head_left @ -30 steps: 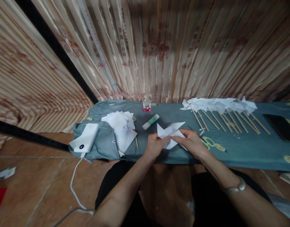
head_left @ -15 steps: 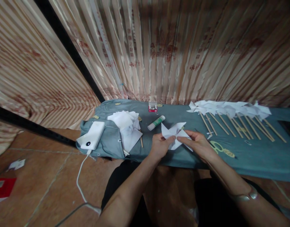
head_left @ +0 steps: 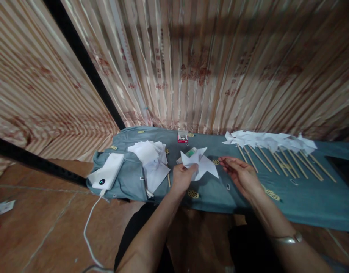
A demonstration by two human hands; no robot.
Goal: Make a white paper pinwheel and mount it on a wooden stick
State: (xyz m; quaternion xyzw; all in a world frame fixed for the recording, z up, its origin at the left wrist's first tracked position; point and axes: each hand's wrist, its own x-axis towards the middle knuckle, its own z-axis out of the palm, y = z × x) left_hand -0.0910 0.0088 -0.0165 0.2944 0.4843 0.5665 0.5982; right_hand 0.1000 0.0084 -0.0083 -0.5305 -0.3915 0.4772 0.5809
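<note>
My left hand (head_left: 183,177) is closed on a white paper pinwheel (head_left: 204,167), thumb pressed on its middle and the pointed blades spread out. Apart from it, to the right, my right hand (head_left: 239,172) hovers over the cloth with its thumb and fingertips pinched together. Whatever sits between those fingertips is too small to make out. Behind the pinwheel lies a glue stick (head_left: 190,152), partly covered by the paper. A small red and white box (head_left: 182,137) stands open further back, with small shiny pieces inside.
White paper sheets (head_left: 154,161) are piled on the left over some sticks. A white power bank (head_left: 110,172) with a cable lies beyond them. Finished pinwheels (head_left: 272,140) on wooden sticks line the right back. A dark flat device (head_left: 343,170) rests far right on the green cloth (head_left: 305,204).
My right hand has let go of the pinwheel and moved right, away from it. The left hand has carried the pinwheel slightly left, in front of the glue stick.
</note>
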